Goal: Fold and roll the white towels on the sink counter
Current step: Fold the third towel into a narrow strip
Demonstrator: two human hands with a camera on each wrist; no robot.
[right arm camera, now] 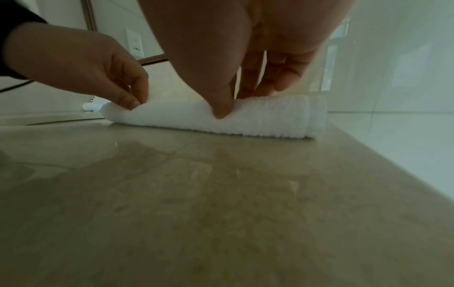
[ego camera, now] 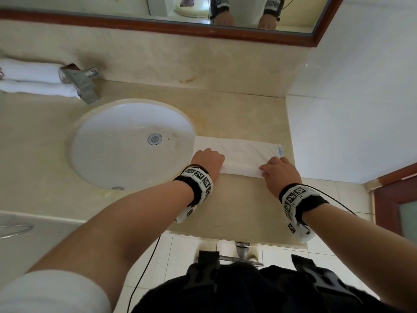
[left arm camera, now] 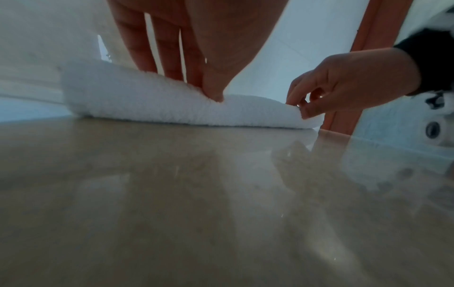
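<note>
A white towel [ego camera: 244, 155] lies as a long folded strip on the beige counter [ego camera: 239, 206], right of the sink. Its near long edge is lifted and curled over. My left hand [ego camera: 209, 159] pinches that edge at the towel's left end, thumb in front and fingers behind, as the left wrist view shows on the towel [left arm camera: 147, 104] under the left hand [left arm camera: 194, 85]. My right hand [ego camera: 274, 167] pinches the same edge near the right end. In the right wrist view the right hand [right arm camera: 239, 101] holds the towel [right arm camera: 270, 118] the same way.
Two rolled white towels [ego camera: 33, 80] lie at the back left behind the chrome tap [ego camera: 79, 82]. The round white sink [ego camera: 133, 143] sits left of my hands. A tiled wall [ego camera: 352, 109] bounds the counter on the right; a mirror [ego camera: 203, 10] hangs above.
</note>
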